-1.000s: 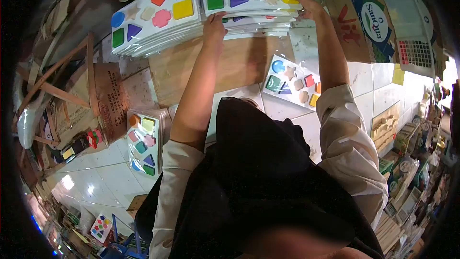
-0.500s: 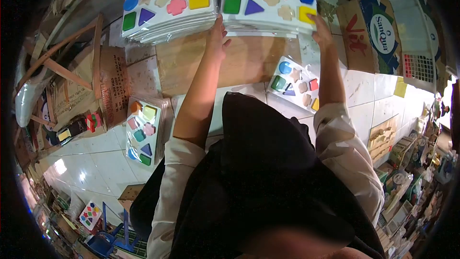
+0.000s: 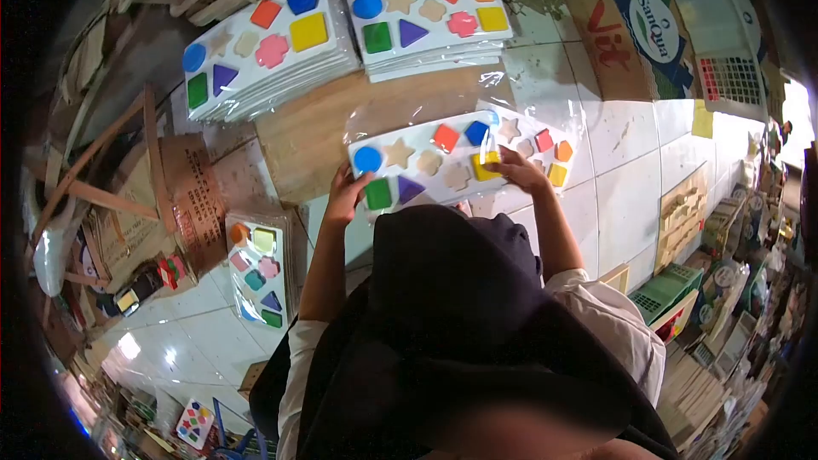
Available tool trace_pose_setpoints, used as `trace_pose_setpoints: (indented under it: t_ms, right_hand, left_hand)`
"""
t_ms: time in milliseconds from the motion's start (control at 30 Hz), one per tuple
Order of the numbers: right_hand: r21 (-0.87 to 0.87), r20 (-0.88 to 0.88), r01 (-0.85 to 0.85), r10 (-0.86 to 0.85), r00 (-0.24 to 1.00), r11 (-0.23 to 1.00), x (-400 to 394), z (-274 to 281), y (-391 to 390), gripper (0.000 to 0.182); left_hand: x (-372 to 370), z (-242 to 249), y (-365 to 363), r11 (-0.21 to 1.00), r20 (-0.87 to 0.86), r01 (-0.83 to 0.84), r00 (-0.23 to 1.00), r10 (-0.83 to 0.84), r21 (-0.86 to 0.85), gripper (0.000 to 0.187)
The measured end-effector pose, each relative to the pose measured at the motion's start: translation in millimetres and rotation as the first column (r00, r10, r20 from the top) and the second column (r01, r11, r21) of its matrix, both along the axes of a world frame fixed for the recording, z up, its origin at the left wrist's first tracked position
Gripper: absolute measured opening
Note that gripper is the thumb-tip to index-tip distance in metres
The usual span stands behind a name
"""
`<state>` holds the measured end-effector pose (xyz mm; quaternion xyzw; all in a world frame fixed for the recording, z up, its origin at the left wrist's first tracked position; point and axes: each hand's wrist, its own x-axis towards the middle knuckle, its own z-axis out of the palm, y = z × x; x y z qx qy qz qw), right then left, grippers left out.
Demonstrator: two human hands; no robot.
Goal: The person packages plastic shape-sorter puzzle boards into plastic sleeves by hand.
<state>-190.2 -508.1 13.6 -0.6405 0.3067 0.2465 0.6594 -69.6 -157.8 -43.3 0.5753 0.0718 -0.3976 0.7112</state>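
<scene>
I hold a white shape-puzzle board wrapped in clear plastic, set with coloured circle, star, square and triangle pieces. My left hand grips its left end near the green square. My right hand grips its right end by the yellow piece. The board hangs over a wooden panel on the floor. Behind it lie two stacks of the same boards, a right stack and a left stack. Another single board lies partly hidden under the held one.
A small pile of boards sits on the white tiles at my left. Wooden frames and cardboard crowd the left side. Printed cartons lie at the right, with boxes and crates further right. My dark clothing fills the lower middle.
Both hands took the top board off the right stack and drew it toward me. It now hangs above the wooden panel, and the stack shows a different top board.
</scene>
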Motion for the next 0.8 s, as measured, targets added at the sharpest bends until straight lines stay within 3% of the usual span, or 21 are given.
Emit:
trace_pose_setpoints:
  t_ms: [33,100,133,167,233,267,300,333,367,400,433,500,533,567,667,700,733,800]
  right_hand:
    - [-0.249,-0.200,-0.226,0.179,0.963,0.942,18.6,16.0,-4.1,0.040]
    - [-0.608,0.131,-0.202,0.348,0.928,0.768,44.2,-42.0,-55.1,0.030]
    - [-0.318,0.550,0.245,-0.032,0.835,0.916,72.5,-42.3,-63.1,0.027]
    - [-0.354,0.506,0.464,-0.251,0.825,0.812,109.6,-23.1,-66.8,0.022]
    - [-0.497,0.432,0.388,-0.166,0.886,0.777,163.7,-12.6,-95.2,0.025]
    - [-0.496,0.436,0.386,-0.161,0.885,0.778,180.3,-4.1,-99.6,0.025]
    - [-0.478,0.320,0.370,-0.233,0.918,0.797,195.6,2.5,-101.7,0.029]
    - [-0.457,0.197,0.353,-0.294,0.935,0.816,207.4,7.0,-100.2,0.033]
    - [-0.455,0.199,0.343,-0.281,0.939,0.822,212.1,10.4,-101.5,0.033]
    - [-0.418,0.145,0.302,-0.265,0.953,0.857,214.0,12.1,-108.6,0.037]
    - [-0.378,0.089,0.262,-0.247,0.965,0.888,216.7,26.5,-99.9,0.042]
    - [-0.350,0.081,0.316,-0.308,0.948,0.882,214.9,39.8,-84.4,0.033]
    - [-0.021,0.231,0.457,-0.440,0.868,0.889,213.1,36.7,-81.4,0.025]
    - [0.324,0.314,0.502,-0.592,0.742,0.802,212.2,32.8,-80.1,0.016]
    - [0.437,0.408,0.443,-0.612,0.678,0.783,206.8,3.0,-95.0,0.020]
    - [0.486,0.446,0.424,-0.634,0.631,0.764,205.5,-7.9,-99.0,0.021]
    - [0.496,0.425,0.505,-0.704,0.569,0.707,205.1,-14.7,-102.1,0.021]
    - [0.516,0.424,0.415,-0.644,0.637,0.749,200.5,-16.5,-105.1,0.022]
  left_hand:
    - [-4.3,-1.9,7.1,1.000,0.021,-0.024,0.999,0.024,-0.016,0.054]
    - [-8.8,6.7,11.6,0.995,-0.001,-0.095,0.995,0.095,-0.022,0.051]
    - [-9.7,9.4,12.9,0.983,-0.023,-0.182,0.983,0.182,-0.023,0.049]
    - [-7.4,5.3,15.8,0.983,-0.022,-0.181,0.983,0.180,-0.026,0.049]
    - [-0.1,-5.9,22.6,0.994,0.109,-0.105,0.989,0.100,0.036,0.039]
    - [3.5,2.4,20.4,0.991,0.242,-0.068,0.970,0.038,0.114,0.040]
    - [7.5,9.9,20.8,0.991,0.246,-0.075,0.968,0.046,0.113,0.040]
    - [11.6,17.4,21.7,0.928,0.376,0.027,0.909,-0.177,0.371,0.046]
    - [15.8,25.3,23.9,0.784,0.426,0.074,0.806,-0.411,0.616,0.052]
    - [23.6,43.9,19.6,0.691,0.363,0.124,0.777,-0.514,0.712,0.065]
    - [23.8,47.3,18.3,0.690,0.364,0.113,0.783,-0.505,0.715,0.065]
    - [25.8,51.6,17.7,0.646,0.658,-0.283,0.595,-0.461,0.709,0.065]
    - [30.8,53.0,17.1,0.644,0.639,-0.282,0.641,-0.424,0.711,0.068]
    - [33.6,54.2,15.2,0.641,0.640,-0.291,0.645,-0.417,0.711,0.068]
    - [43.0,67.3,-4.7,0.792,0.719,-0.300,0.655,-0.235,0.532,0.066]
    - [44.7,72.6,-11.3,0.788,0.722,-0.309,0.652,-0.233,0.533,0.066]
    - [44.7,81.3,-19.3,0.825,0.664,-0.262,0.727,-0.174,0.502,0.065]
    - [45.9,91.4,-33.7,0.859,0.593,-0.222,0.797,-0.112,0.461,0.063]
